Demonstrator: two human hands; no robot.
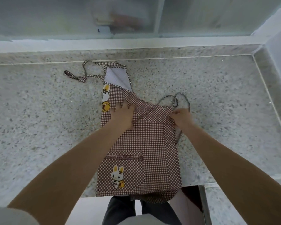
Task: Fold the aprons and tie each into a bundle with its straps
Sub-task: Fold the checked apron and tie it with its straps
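A brown-and-white checked apron [146,143] with rabbit prints lies lengthwise on the speckled stone counter [47,119], its right side folded over the middle. My left hand [122,115] presses flat on the cloth near its upper middle, fingers spread. My right hand [182,116] pinches the folded right edge where a thin waist strap [177,99] loops out beyond it. The bib's top corner is turned back, showing white lining [116,77]. The neck strap [86,73] trails on the counter to the upper left. A pocket [122,172] sits on the lower left part.
The apron's bottom hem hangs slightly over the counter's front edge. A raised stone ledge [136,53] and frosted window run along the back. A wall corner [269,62] closes the right side. A dark cabinet door [199,203] stands open below the counter.
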